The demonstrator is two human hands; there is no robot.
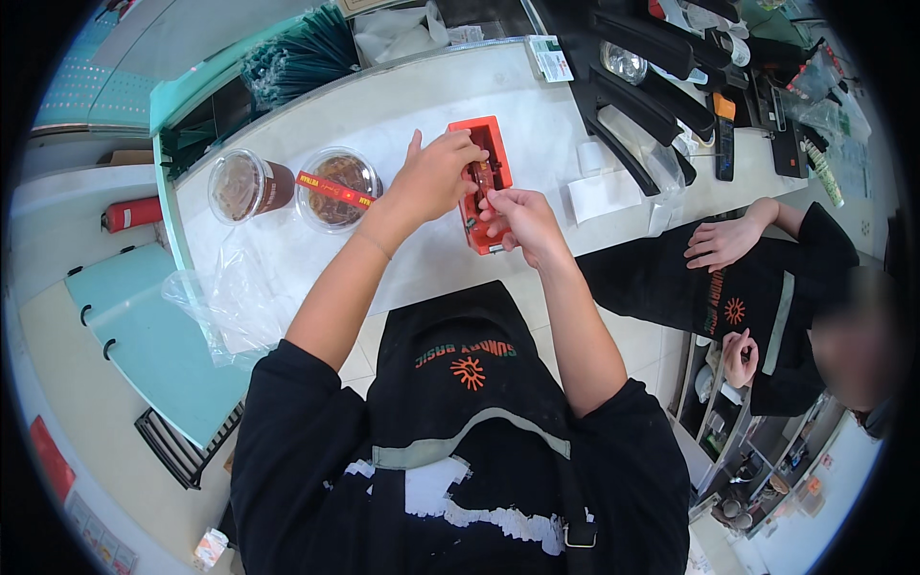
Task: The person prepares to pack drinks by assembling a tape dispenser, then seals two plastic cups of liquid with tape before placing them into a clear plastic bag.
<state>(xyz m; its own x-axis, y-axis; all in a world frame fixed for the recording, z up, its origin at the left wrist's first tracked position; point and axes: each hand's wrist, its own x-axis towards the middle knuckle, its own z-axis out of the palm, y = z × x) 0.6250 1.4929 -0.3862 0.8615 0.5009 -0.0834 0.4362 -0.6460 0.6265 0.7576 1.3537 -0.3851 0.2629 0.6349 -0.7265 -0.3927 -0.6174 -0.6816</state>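
A red plastic tape dispenser (502,144) stands on the white counter in front of me. My left hand (442,172) reaches over its left side, fingers bent onto the roll of red printed tape (483,172) inside. At the dispenser's near half, my right hand (519,219) has thumb and forefinger pinched together against the tape; what exactly lies between the fingertips is partly hidden. Left of my hands is a lidded plastic cup of iced dark drink (338,180), with a red printed strip (334,190) across its lid. Another lidded cup of brown drink (248,188) stands farther left.
A clear plastic bag (233,302) hangs over the counter's near left edge. White paper (604,198) and black equipment (640,108) are at the right. A co-worker in a black apron (668,280) is close on the right. Green wrapped straws (305,61) fill a bin behind.
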